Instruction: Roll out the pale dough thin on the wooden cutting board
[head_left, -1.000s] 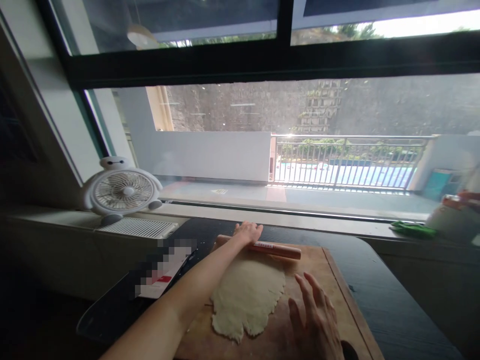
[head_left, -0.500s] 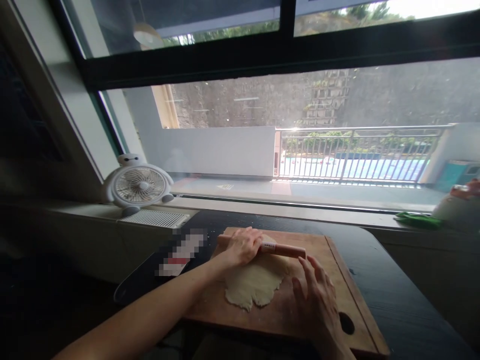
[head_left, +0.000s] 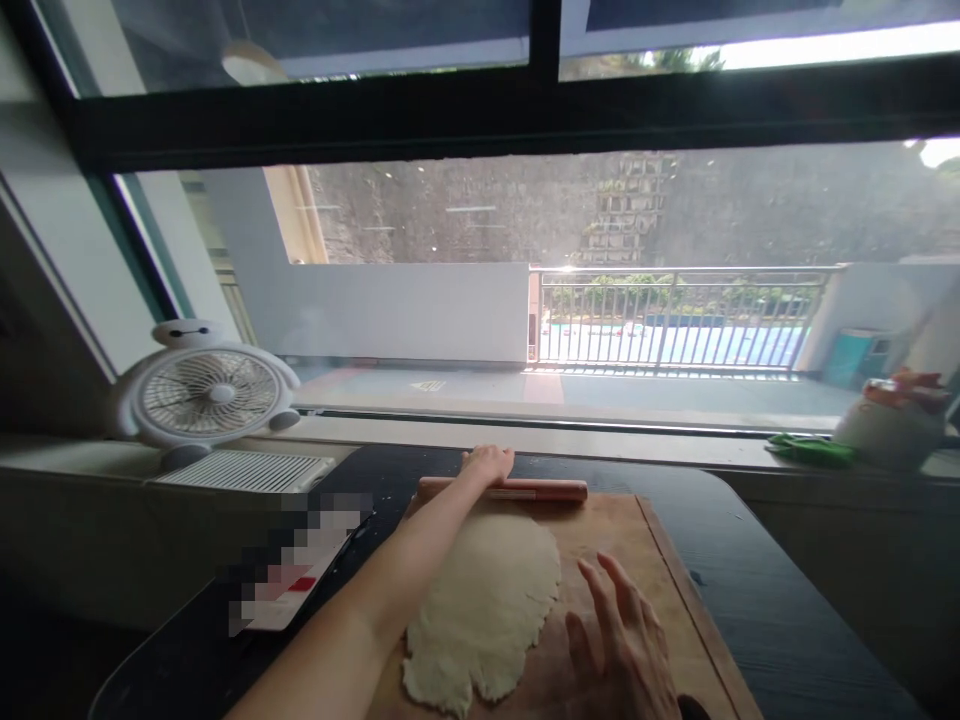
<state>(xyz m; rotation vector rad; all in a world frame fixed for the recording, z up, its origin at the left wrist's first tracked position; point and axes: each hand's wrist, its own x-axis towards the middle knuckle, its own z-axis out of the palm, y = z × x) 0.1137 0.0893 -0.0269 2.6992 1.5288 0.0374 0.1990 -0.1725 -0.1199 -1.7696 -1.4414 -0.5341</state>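
At the far edge of the wooden cutting board [head_left: 600, 540], a wooden rolling pin [head_left: 551, 491] lies crosswise. My left hand [head_left: 489, 465] is closed over the middle of it, arm stretched forward. A flat, pale sheet of dough [head_left: 487, 600] with ragged near edges spreads across the board between the pin and me; my left forearm covers part of its left side. To the right of the dough, my right hand [head_left: 626, 630] hovers or rests over the board with fingers apart, holding nothing.
The board sits on a dark table [head_left: 765, 560]. A partly blurred flat packet [head_left: 289, 600] lies left of the board. Behind, a white fan [head_left: 217, 392] stands by the window, and a green cloth [head_left: 810, 449] lies on the sill beside a pale rounded object [head_left: 889, 435].
My left hand has pushed the rolling pin away from me, off the dough's middle to the board's far edge. The pin is now nearly level. My right hand stays open; the view has shifted.
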